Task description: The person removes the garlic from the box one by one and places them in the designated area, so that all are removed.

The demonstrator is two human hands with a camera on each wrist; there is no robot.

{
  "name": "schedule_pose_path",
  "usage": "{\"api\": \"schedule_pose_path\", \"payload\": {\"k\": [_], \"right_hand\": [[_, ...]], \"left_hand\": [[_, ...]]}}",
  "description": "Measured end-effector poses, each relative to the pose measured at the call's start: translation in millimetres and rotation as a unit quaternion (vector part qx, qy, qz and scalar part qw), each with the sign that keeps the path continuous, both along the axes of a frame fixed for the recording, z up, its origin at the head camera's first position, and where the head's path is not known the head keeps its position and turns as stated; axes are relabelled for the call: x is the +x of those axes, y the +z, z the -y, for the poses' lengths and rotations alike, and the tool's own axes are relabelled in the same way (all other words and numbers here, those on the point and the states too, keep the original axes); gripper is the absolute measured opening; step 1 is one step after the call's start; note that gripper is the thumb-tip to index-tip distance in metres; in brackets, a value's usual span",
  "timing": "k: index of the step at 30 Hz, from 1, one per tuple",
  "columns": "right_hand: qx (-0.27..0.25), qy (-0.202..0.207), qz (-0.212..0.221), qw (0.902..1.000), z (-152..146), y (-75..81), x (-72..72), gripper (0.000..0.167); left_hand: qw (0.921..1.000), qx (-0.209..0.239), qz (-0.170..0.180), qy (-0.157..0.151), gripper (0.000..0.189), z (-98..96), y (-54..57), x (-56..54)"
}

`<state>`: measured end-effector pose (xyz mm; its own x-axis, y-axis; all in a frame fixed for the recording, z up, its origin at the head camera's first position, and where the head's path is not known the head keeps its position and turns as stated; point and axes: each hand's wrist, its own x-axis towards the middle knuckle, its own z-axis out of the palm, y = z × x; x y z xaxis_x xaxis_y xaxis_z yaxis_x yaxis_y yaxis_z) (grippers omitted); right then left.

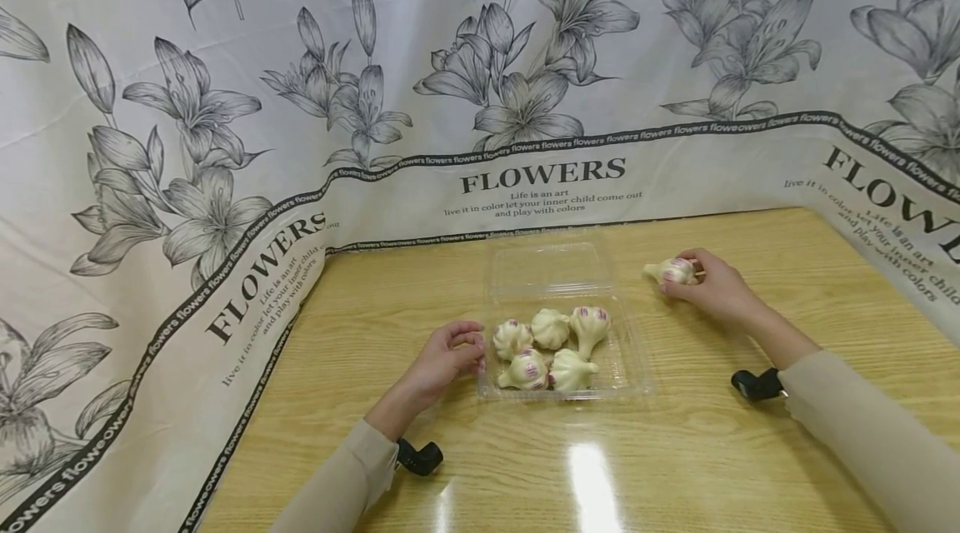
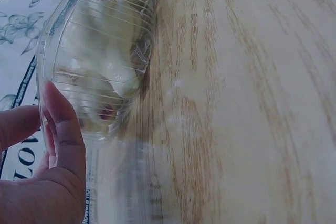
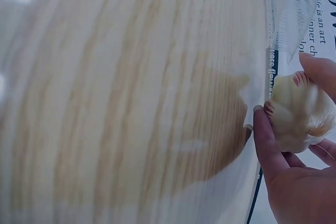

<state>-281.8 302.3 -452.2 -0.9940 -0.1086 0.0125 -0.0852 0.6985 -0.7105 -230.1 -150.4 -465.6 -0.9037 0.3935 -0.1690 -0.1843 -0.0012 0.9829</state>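
Note:
A garlic bulb (image 1: pixel 672 271), white with purple streaks, is in my right hand (image 1: pixel 712 287), thumb and fingers around it. Its stem points left in the head view, while the right wrist view shows its root tuft beside the fingers. A shadow lies on the table below that garlic bulb (image 3: pixel 296 114). To the left, an opened clear plastic container (image 1: pixel 626 358) holds several more garlic bulbs (image 1: pixel 551 329). My left hand (image 1: pixel 447 358) is at the container's left edge; in the left wrist view, its thumb and fingers (image 2: pixel 65 129) pinch the rim.
The container's clear lid (image 1: pixel 547 266) is folded back toward the far side of the wooden table (image 1: pixel 390 291). A white cloth (image 1: pixel 405 200) with flower prints and lettering hangs around the back and sides. Each wrist wears a black device (image 1: pixel 420 458).

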Motion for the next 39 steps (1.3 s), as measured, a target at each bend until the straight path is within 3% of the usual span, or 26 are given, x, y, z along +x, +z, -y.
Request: {"api": "schedule_pose_path", "payload": {"k": [11, 39], "right_hand": [[0.017, -0.010, -0.020, 0.9996, 3, -4.1, -5.6, 0.074], [0.018, 0.016, 0.000, 0.9997, 10, -1.4, -6.2, 0.083]], "left_hand": [[1.0000, -0.005, -0.001, 0.000, 0.046, -0.1, 0.5, 0.7], [0.9999, -0.008, -0.007, -0.003, 0.045, -0.6, 0.7, -0.6]]}}
